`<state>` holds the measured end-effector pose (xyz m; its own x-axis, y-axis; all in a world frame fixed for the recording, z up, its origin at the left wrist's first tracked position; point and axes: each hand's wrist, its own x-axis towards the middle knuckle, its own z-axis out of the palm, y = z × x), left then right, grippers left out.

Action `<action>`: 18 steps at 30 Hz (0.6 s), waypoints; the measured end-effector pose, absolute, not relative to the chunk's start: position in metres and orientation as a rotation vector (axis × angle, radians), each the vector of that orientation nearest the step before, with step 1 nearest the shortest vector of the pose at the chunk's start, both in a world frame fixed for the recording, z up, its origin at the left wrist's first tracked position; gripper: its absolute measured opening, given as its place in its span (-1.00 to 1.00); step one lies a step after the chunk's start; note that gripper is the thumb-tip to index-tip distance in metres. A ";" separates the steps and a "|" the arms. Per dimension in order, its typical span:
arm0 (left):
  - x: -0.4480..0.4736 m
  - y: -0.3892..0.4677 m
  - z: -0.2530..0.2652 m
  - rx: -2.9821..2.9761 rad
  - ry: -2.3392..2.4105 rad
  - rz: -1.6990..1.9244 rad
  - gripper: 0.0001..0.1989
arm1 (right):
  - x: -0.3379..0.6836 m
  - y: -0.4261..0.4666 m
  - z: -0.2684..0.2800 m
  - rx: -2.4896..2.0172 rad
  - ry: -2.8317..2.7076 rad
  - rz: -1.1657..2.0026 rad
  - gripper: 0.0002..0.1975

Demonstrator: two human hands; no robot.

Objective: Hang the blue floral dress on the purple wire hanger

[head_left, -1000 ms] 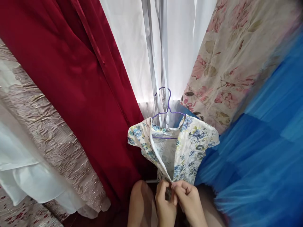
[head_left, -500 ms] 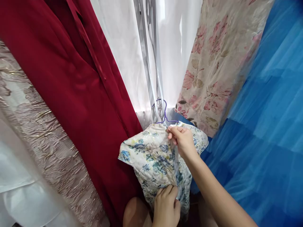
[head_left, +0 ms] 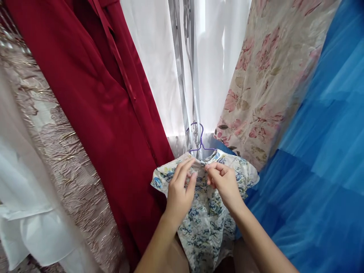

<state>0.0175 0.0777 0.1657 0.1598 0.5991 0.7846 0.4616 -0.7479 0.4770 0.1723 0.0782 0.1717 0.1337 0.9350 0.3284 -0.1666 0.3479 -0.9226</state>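
Note:
A small white garment with blue and green flowers (head_left: 199, 212) hangs on a purple hanger (head_left: 202, 140), its neckline towards the top. My right hand (head_left: 223, 182) pinches the fabric at the front of the neckline, thumb against fingers. Just left of it, my left hand (head_left: 182, 185) is raised over the garment's upper chest. Its fingers reach up to the neckline, with thumb and fingers apart and nothing between them. The front seam runs down below my right hand.
A long red garment (head_left: 108, 125) hangs at left, beside a textured pinkish one (head_left: 68, 151) and a white one (head_left: 36, 216). Grey ribbons (head_left: 181, 76) fall before white cloth (head_left: 153, 57). A pink-flowered fabric (head_left: 250, 91) and blue tulle (head_left: 315, 159) hang at right.
My left hand has risen from the lower part of the garment to the neckline and its fingers have opened. My right hand stays pinched at the neckline. The view has shifted slightly.

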 end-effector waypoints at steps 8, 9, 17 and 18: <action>0.034 0.101 0.213 2.307 1.211 1.745 -0.83 | 0.168 0.098 0.140 -1.031 -1.371 0.681 -0.70; 0.025 0.103 0.215 2.188 1.243 1.866 -0.83 | 0.168 0.099 0.129 -1.056 -1.383 0.675 -0.70; -0.094 0.150 0.158 1.460 1.639 2.106 -0.71 | 0.175 0.064 0.072 -1.162 -1.440 0.836 -0.74; -0.100 0.152 0.137 1.437 1.653 2.059 -0.69 | 0.175 0.059 0.068 -1.173 -1.444 0.872 -0.75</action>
